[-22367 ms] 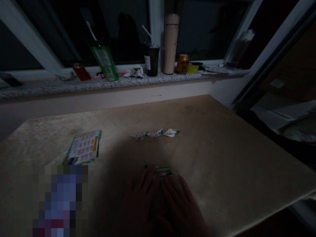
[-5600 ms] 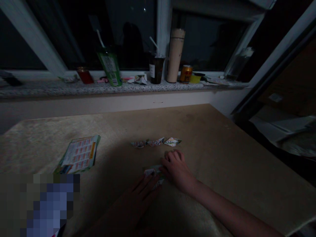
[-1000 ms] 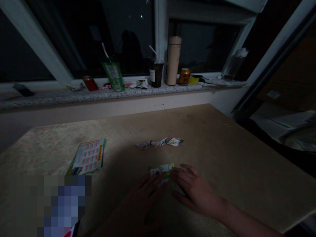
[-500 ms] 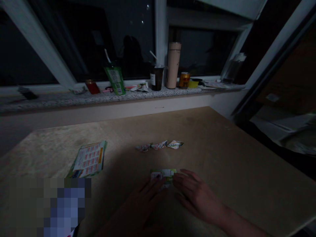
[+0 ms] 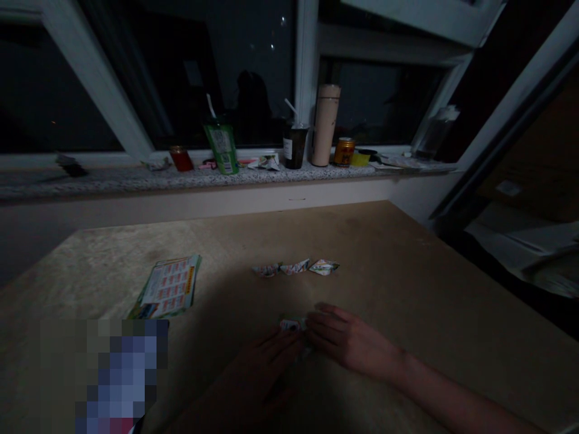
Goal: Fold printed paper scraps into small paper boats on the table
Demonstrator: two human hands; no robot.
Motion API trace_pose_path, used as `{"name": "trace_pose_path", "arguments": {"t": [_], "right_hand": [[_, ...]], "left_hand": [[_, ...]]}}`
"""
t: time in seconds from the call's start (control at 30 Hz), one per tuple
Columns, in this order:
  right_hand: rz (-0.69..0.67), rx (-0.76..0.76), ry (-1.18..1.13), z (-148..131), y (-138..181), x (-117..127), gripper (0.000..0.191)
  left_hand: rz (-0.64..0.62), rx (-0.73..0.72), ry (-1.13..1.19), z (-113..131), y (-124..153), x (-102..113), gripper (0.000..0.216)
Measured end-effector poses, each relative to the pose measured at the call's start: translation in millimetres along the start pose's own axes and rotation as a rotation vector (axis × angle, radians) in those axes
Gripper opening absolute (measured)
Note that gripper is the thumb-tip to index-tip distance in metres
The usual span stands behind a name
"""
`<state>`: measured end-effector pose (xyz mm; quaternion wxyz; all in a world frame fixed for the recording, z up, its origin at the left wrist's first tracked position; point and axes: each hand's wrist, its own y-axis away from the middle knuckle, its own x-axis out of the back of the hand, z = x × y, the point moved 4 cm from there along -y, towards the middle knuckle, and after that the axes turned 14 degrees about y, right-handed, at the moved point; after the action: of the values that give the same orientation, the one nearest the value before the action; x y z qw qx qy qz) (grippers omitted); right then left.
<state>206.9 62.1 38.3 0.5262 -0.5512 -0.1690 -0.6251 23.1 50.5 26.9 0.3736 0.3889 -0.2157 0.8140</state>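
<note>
Head view, the only one. Your left hand (image 5: 275,355) lies over the small printed paper (image 5: 291,325), fingers out long and slightly spread; it's dark there, thumb not clear. Your right hand (image 5: 346,337) is at the paper's right side, fingers pressed together and bent down; can't tell if you're pinching the edge. The paper sits on the table (image 5: 407,295) under your fingertips, mostly covered, nearer you than three folded pieces in a row: left piece (image 5: 266,270), middle piece (image 5: 295,267), right piece (image 5: 324,267).

Step in hand: looks like folding, or pressing down a crease. Next move probably calls for a steady left hand and an even right-hand press, edges lined up; a slip would skew the fold.

Writing: the stack of printed sheets (image 5: 169,286) to your left shows rows of red print and a yellow-orange strip, words too small to read. The paper under your hands has print too, not legible. On the sill (image 5: 262,178), the green cup (image 5: 221,141) has pale print, the dark cup (image 5: 294,150) a white label, the gold can (image 5: 344,152) darker markings. No brand readable.
</note>
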Motion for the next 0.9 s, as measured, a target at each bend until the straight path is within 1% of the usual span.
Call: {"name": "trace_pose_path", "arguments": {"t": [0.1,0.2,0.33,0.43,0.53,0.63,0.73,0.9], "right_hand": [[0.074,0.064,0.054,4.7,-3.9,-1.0,0.020],[0.153,0.014,0.022,7.8,-5.8,0.5,0.021],[0.215,-0.197,-0.245,17.1,-6.1,2.5,0.022],[0.210,-0.367,-0.431,25.3,-4.8,-1.1,0.023],[0.213,-0.504,-0.537,31.1,-2.5,-7.7,0.024],[0.222,-0.594,-0.591,33.8,-0.6,-14.4,0.025],[0.225,-0.619,-0.617,34.1,-0.4,-17.5,0.023],[0.191,-0.581,-0.620,32.7,-1.3,-16.1,0.019]], "left_hand": [[0.031,0.020,0.019,-1.6,1.2,2.0,0.069],[0.080,0.043,0.012,-4.7,2.6,3.6,0.068],[0.157,0.084,-0.015,-10.8,6.3,4.0,0.062],[0.216,0.128,-0.032,-14.9,9.1,5.1,0.061],[0.247,0.130,-0.056,-15.9,9.7,5.9,0.066],[0.256,0.116,-0.066,-15.5,8.8,6.3,0.067],[0.262,0.111,-0.079,-15.6,8.6,6.8,0.065],[0.244,0.101,-0.054,-16.9,9.7,6.8,0.058]]}}
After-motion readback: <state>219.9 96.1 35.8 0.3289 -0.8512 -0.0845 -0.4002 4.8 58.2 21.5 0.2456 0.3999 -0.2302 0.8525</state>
